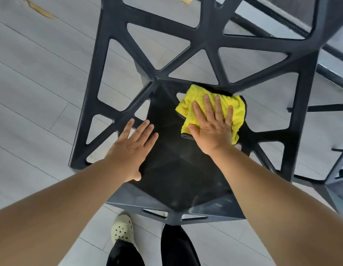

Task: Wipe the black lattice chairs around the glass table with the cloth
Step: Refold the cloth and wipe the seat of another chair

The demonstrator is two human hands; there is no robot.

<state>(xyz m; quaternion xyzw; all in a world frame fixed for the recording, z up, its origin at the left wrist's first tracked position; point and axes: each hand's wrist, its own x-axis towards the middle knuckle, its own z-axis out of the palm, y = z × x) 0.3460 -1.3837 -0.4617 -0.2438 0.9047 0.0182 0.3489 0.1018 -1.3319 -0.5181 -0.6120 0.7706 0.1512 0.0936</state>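
Observation:
A black lattice chair (209, 41) fills the middle of the view, seen from above, its solid seat close to me and its open triangular struts further off. A yellow cloth (197, 96) lies crumpled on the right part of the seat. My right hand (212, 125) presses flat on the cloth with straight, spread fingers. My left hand (134, 146) rests flat on the left side of the seat, fingers straight, holding nothing. The cloth's near edge is hidden under my right palm.
Pale grey plank floor (42, 73) surrounds the chair. Dark table frame bars (330, 72) run along the upper right, and part of another dark chair (339, 179) shows at the right edge. My foot in a pale clog (122, 228) stands just in front of the seat.

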